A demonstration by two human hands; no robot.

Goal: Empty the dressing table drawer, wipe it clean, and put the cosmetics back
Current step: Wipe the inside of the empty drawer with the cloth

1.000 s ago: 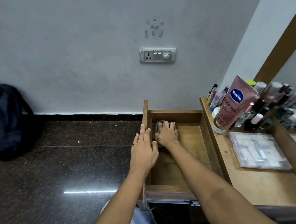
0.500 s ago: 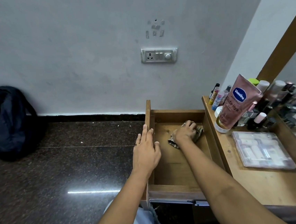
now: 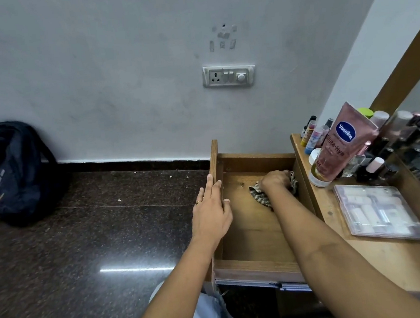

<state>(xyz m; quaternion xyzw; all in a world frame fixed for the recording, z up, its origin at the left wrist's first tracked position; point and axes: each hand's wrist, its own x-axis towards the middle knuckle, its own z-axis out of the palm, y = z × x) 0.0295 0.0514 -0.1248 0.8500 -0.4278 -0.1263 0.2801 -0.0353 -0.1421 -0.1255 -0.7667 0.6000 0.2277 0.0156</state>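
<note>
Your right hand clutches the cloth, bunched under its palm at the far right of the drawer; your left hand rests flat, fingers straight, on its left wall.

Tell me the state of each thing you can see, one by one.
Brown wooden drawer: pulled out, holding only the cloth.
Striped crumpled cloth: on the drawer floor, far right corner.
Right hand: grips the cloth.
Left hand: flat, fingers straight, on the drawer's left side.
Pink Vaseline tube: standing cap-down on the tabletop.
Clear plastic case: lying flat on the tabletop.
Dark backpack: slumped against the wall.
</note>
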